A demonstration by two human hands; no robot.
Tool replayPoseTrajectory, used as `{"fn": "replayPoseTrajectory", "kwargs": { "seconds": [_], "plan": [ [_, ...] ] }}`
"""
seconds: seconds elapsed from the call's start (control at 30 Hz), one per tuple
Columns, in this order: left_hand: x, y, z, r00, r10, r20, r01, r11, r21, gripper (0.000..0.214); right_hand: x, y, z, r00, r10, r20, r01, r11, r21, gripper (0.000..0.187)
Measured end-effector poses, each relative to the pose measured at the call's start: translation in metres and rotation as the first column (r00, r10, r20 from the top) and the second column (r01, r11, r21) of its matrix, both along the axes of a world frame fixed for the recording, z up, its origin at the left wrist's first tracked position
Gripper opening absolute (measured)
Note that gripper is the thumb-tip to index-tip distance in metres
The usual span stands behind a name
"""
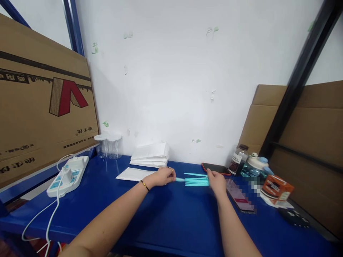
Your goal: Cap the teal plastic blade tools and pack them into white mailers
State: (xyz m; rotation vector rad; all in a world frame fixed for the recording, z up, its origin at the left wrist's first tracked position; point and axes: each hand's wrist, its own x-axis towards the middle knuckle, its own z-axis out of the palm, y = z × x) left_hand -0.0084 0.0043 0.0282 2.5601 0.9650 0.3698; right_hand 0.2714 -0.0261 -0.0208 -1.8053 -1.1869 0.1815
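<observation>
Turquoise sticks, slightly fanned over a blue table — five o'clock of view centre.
Long axes run nine-to-three, free ends toward nine; the right hand pinches their three-o'clock ends, the left hand pinches one blurred stick.

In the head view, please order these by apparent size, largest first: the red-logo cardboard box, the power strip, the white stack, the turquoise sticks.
1. Cardboard box
2-3. Power strip and white stack: they look alike, so I leave them unranked
4. Turquoise sticks, taken together
</observation>
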Motion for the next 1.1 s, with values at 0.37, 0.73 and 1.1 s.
{"fn": "replayPoseTrajectory", "kwargs": {
  "seconds": [0.37,0.73,1.1],
  "plan": [
    [0.046,0.006,-0.006,0.902,0.156,0.402,-0.093,0.981,-0.171,0.022,-0.058,-0.003,-0.005,0.932,0.361,-0.037,-0.352,0.923,0.153,0.047],
    [0.074,0.012,-0.057,0.922,0.257,0.289,-0.225,0.964,-0.138,0.022,-0.044,0.008,-0.019,0.961,0.175,0.213,-0.15,0.98,-0.127,0.041],
    [-0.033,0.001,-0.031,0.998,-0.022,-0.063,0.03,0.992,0.12,0.059,-0.036,-0.002,-0.021,0.904,0.186,0.385,-0.089,0.962,-0.257,0.034]
  ]
}}
